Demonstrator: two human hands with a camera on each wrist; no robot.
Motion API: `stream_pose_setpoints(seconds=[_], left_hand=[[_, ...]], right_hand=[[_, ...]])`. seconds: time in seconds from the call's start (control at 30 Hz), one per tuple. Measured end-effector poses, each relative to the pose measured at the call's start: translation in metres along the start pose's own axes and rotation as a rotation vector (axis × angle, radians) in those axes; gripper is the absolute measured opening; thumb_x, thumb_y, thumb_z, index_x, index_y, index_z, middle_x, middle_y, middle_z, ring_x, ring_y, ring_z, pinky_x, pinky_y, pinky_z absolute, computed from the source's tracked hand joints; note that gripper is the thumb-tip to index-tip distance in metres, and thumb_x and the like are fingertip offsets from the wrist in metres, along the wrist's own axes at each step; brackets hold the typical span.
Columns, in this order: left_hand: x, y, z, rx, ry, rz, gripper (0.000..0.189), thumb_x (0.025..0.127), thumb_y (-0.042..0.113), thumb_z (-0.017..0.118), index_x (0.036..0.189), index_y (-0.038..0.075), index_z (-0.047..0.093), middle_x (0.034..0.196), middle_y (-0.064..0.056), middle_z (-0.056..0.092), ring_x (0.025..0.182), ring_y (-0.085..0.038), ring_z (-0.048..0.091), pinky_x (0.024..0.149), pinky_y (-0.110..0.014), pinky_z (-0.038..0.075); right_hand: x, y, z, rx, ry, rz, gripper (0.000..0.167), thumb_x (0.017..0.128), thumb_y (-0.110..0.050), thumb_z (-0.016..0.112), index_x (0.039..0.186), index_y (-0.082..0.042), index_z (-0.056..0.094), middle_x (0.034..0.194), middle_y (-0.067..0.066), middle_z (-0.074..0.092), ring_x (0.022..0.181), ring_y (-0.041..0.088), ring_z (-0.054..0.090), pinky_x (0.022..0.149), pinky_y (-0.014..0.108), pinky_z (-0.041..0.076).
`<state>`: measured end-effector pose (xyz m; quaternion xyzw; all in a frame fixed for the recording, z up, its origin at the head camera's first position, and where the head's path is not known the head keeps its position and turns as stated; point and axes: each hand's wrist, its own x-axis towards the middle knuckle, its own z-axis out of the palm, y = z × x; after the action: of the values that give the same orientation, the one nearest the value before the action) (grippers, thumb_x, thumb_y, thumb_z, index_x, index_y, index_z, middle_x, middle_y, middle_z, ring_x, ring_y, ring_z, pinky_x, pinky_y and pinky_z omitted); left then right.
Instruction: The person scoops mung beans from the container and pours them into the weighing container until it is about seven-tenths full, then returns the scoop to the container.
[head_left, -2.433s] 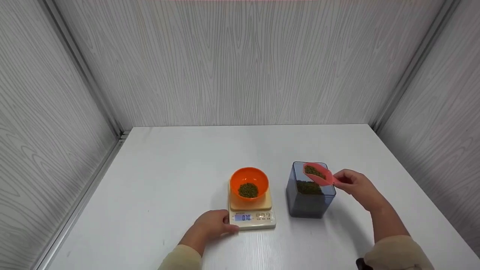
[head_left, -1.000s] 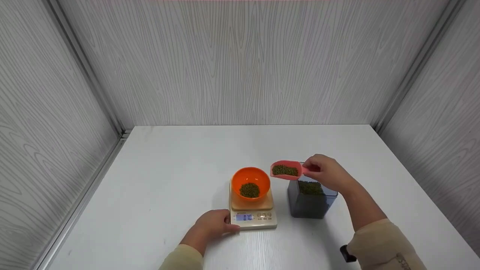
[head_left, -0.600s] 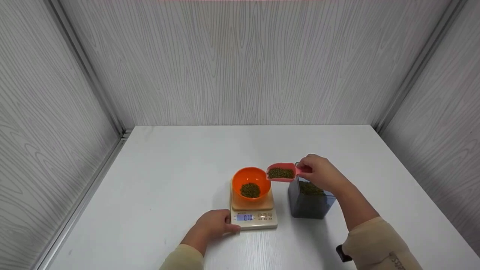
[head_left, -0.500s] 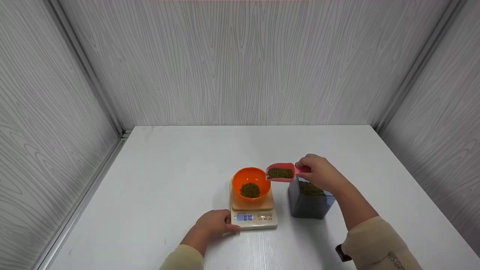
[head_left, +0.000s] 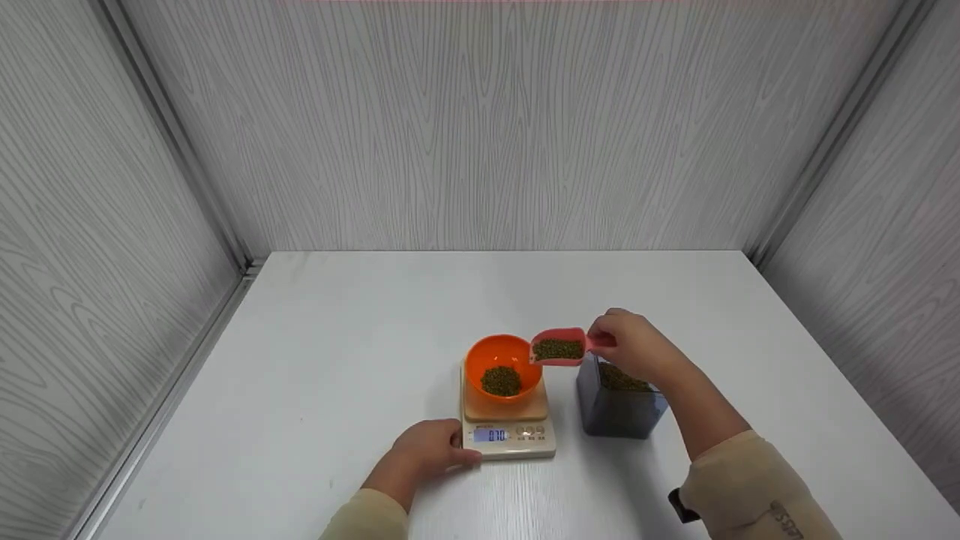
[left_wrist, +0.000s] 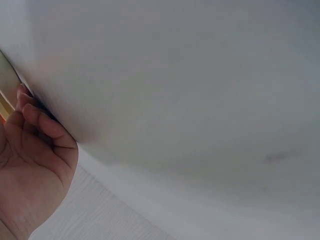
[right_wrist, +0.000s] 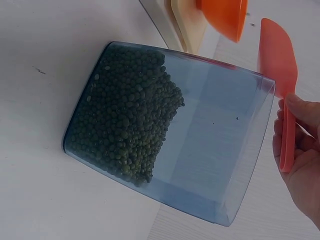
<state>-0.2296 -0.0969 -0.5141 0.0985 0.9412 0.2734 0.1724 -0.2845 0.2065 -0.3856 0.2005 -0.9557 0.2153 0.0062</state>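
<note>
Head view, centre to lower right: a smooth, rounded orange bowl (head_left: 492,352), its bottom covered by a small heap of green grains (head_left: 500,381), stands on the platform of a cream scale (head_left: 517,451) with a lit rectangular display. The left hand (head_left: 429,450), lower centre, grips the scale's lower-left corner, thumb along its front edge and fingers curled at the side. The right hand (head_left: 636,346), right of centre, pinches the handle of a coral-pink scoop (right_wrist: 278,56); the trough-shaped blade, loaded with grains, overlaps the bowl's right rim, contact being indeterminable. Below this hand stands a translucent blue-grey box (right_wrist: 215,120), square-cornered and part-filled with small, rounded, dark green grains in the right wrist view. The white tabletop (head_left: 360,337) meets wood-grained grey panels (head_left: 480,127) across the upper frame.
</note>
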Motion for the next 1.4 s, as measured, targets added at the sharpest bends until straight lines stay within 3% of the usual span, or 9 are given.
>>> stream_pose_setpoints(seconds=[0.3,0.67,1.07,1.4], left_hand=[[-0.002,0.003,-0.001,-0.008,0.0,-0.001,0.04,0.072,0.05,0.07,0.072,0.016,0.049,0.063,0.002,0.043,0.067,-0.016,0.044,0.061,-0.032,0.033],[-0.001,0.0,-0.001,-0.027,-0.006,0.005,0.04,0.072,0.051,0.07,0.073,0.017,0.05,0.065,0.002,0.044,0.069,-0.016,0.044,0.063,-0.033,0.033],[0.001,0.0,0.0,0.005,-0.013,-0.001,0.042,0.071,0.051,0.071,0.072,0.016,0.048,0.064,0.002,0.042,0.068,-0.017,0.044,0.063,-0.033,0.033],[0.001,0.0,0.0,0.006,-0.019,-0.013,0.042,0.071,0.052,0.07,0.074,0.016,0.049,0.065,0.002,0.043,0.069,-0.017,0.044,0.064,-0.034,0.034]], right_hand=[[0.001,-0.003,0.0,-0.047,0.016,-0.05,0.01,0.081,-0.004,0.065,0.091,-0.005,0.066,0.082,0.004,0.055,0.076,0.017,0.052,0.07,0.035,0.048],[0.001,-0.009,0.0,-0.078,-0.016,-0.025,0.011,0.082,-0.005,0.065,0.092,-0.005,0.066,0.085,0.004,0.056,0.078,0.018,0.053,0.073,0.036,0.049],[0.001,-0.011,-0.002,-0.105,0.019,-0.072,0.009,0.081,-0.003,0.065,0.09,-0.006,0.067,0.083,0.003,0.056,0.075,0.017,0.053,0.069,0.033,0.049],[0.002,-0.014,-0.005,-0.109,-0.008,-0.056,0.01,0.081,-0.002,0.065,0.09,-0.007,0.067,0.083,0.004,0.056,0.075,0.017,0.052,0.07,0.033,0.049]])
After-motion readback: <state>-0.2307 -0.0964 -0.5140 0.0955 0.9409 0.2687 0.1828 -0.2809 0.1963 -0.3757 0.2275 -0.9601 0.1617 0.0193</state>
